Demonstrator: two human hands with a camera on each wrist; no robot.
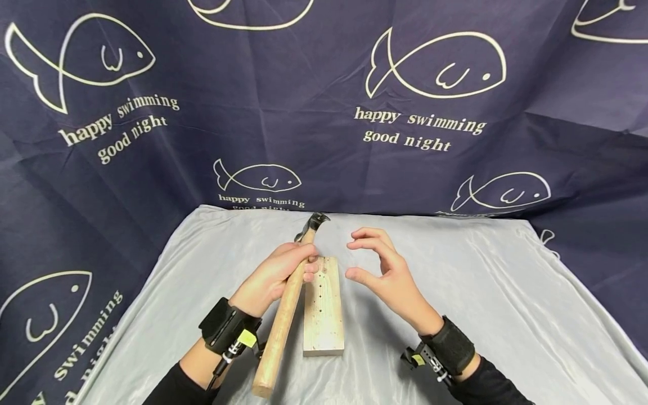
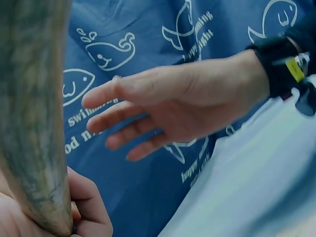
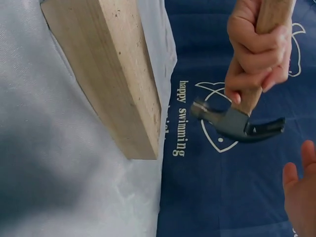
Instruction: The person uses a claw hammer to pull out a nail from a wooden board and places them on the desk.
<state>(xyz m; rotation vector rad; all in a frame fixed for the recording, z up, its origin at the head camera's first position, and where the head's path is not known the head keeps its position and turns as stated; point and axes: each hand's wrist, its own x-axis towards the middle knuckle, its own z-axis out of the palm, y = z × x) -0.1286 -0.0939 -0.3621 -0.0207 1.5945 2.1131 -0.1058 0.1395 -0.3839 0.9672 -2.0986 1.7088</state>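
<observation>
My left hand grips a claw hammer by its wooden handle, close below the dark metal head. In the head view the handle's butt slants down toward me, and the claw points to the right. Beneath and to the right of the hammer lies a wooden block with several small dark holes along its top. My right hand is raised to the right of the block, fingers spread and bent, thumb apart, nothing between them. Seen from the left wrist, the right hand has its fingers extended toward the hammer handle.
A pale satin cloth covers the table under the block. Behind it hangs a dark blue curtain printed with white fish and lettering. Each wrist carries a black strap with a small camera.
</observation>
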